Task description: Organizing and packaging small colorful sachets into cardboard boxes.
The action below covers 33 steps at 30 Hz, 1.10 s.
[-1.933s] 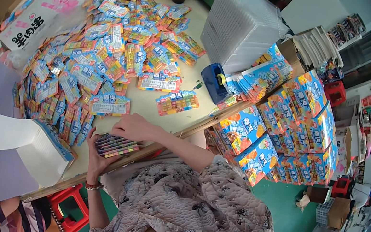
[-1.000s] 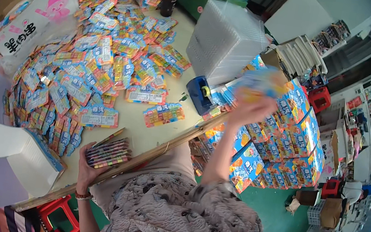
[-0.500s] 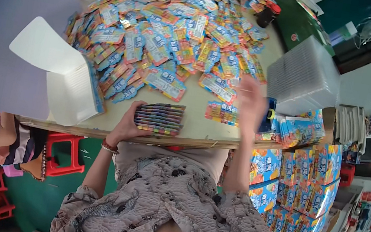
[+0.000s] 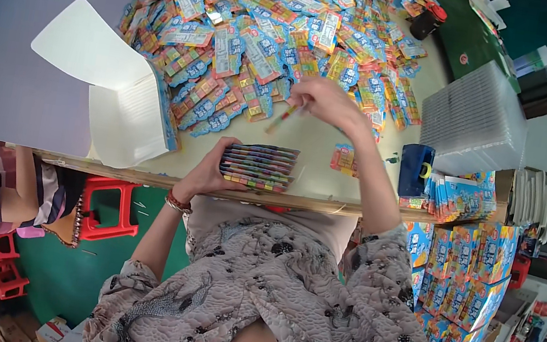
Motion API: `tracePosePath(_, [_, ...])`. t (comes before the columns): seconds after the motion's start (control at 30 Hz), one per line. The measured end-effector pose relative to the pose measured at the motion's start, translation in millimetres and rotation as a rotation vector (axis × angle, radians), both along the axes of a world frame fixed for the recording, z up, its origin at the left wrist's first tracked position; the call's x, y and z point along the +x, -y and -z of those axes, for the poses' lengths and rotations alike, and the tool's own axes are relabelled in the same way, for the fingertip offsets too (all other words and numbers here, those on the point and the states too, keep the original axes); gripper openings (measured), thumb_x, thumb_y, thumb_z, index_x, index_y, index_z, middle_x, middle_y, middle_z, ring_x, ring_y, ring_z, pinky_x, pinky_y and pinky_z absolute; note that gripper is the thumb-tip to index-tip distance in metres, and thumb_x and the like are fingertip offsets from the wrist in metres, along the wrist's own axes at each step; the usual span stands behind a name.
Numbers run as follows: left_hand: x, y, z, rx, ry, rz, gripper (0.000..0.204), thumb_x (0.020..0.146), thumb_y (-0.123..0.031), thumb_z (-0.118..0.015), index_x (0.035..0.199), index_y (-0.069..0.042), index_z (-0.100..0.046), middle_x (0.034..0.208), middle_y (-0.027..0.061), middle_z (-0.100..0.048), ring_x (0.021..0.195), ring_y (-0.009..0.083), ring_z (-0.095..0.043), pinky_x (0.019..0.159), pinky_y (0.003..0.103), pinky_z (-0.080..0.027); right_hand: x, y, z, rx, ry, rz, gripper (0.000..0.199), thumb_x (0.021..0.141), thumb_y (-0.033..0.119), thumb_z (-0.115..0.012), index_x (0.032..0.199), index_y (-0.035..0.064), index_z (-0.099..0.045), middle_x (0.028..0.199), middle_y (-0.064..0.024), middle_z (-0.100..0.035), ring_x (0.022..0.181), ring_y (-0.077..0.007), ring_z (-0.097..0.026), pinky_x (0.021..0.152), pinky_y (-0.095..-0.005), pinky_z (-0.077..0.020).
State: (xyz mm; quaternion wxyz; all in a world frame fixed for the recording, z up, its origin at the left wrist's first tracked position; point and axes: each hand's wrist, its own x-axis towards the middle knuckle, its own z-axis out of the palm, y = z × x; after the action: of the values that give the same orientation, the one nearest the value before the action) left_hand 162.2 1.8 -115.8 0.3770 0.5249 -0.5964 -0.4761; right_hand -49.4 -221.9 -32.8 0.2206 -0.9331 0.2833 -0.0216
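Observation:
My left hand (image 4: 205, 171) is closed round one end of a neat stack of flat colourful packets (image 4: 258, 166), held on edge close to the table's front edge. Beyond it, my right hand (image 4: 327, 104) pinches a single packet (image 4: 281, 119), seen nearly edge-on and a little blurred, above the near side of the loose pile. That pile of blue, red and yellow packets (image 4: 260, 54) spreads over the far middle of the table. One separate packet (image 4: 345, 159) lies beside my right forearm, partly covered by it.
An open white box (image 4: 125, 120) stands left of the stack. To the right are clear plastic trays (image 4: 474, 120), a dark blue container (image 4: 416, 171) and a red-lidded jar (image 4: 428, 22). Blue printed boxes (image 4: 461, 272) are stacked below. Another person (image 4: 2, 192) sits at left, near red stools (image 4: 107, 211).
My right hand has swung left from beside the separate packet to the pile's near side and now holds a packet. The left hand still grips the stack. The whole view has shifted slightly.

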Motion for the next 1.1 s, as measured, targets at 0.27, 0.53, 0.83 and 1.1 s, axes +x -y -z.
tracePosePath(0.27, [3.5, 8.9, -6.6, -0.265, 0.204, 0.042, 0.092, 0.059, -0.018, -0.088, 0.132, -0.008, -0.034, 0.144, 0.0184, -0.026, 0.13, 0.0303, -0.038, 0.102, 0.036, -0.039, 0.3, -25.4, 14.1, 0.095, 0.288, -0.243, 0.011, 0.069, -0.005, -0.057, 0.075, 0.0036, -0.059, 0.087, -0.0079, -0.065, 0.08, -0.0268, -0.063, 0.07, -0.0345, -0.0497])
tracePosePath(0.53, [0.4, 3.9, 7.2, -0.194, 0.003, -0.039, 0.111, 0.056, -0.023, -0.091, 0.14, -0.009, -0.02, 0.141, 0.019, -0.03, 0.131, 0.0288, -0.036, 0.104, 0.04, -0.038, 36.8, -17.0, 42.4, 0.441, 0.566, 0.143, 0.027, 0.086, 0.01, -0.058, 0.112, 0.0086, -0.063, 0.098, -0.0111, -0.066, 0.08, -0.0199, -0.064, 0.074, -0.0314, -0.05])
tracePosePath(0.83, [3.0, 5.4, 9.4, -0.116, 0.077, -0.039, 0.101, 0.057, -0.02, -0.09, 0.136, -0.005, -0.029, 0.13, 0.0117, -0.039, 0.116, 0.0227, -0.047, 0.1, 0.037, -0.041, 46.6, 15.2, 44.5, 0.148, 0.094, 0.486, 0.055, 0.079, 0.034, -0.069, 0.116, 0.0002, -0.048, 0.109, -0.0228, -0.06, 0.101, -0.0386, -0.059, 0.085, -0.0439, -0.0477])
tracePosePath(1.1, [3.4, 12.9, 2.4, -0.065, 0.032, -0.006, 0.098, 0.058, -0.015, -0.089, 0.135, -0.006, -0.029, 0.125, 0.0113, -0.044, 0.115, 0.0195, -0.048, 0.099, 0.034, -0.042, 38.4, 12.1, 44.1, -0.453, -0.064, 0.039, 0.08, 0.058, 0.02, -0.083, 0.129, 0.0168, -0.046, 0.133, -0.01, -0.037, 0.126, -0.0316, -0.035, 0.1, -0.0622, -0.0281])
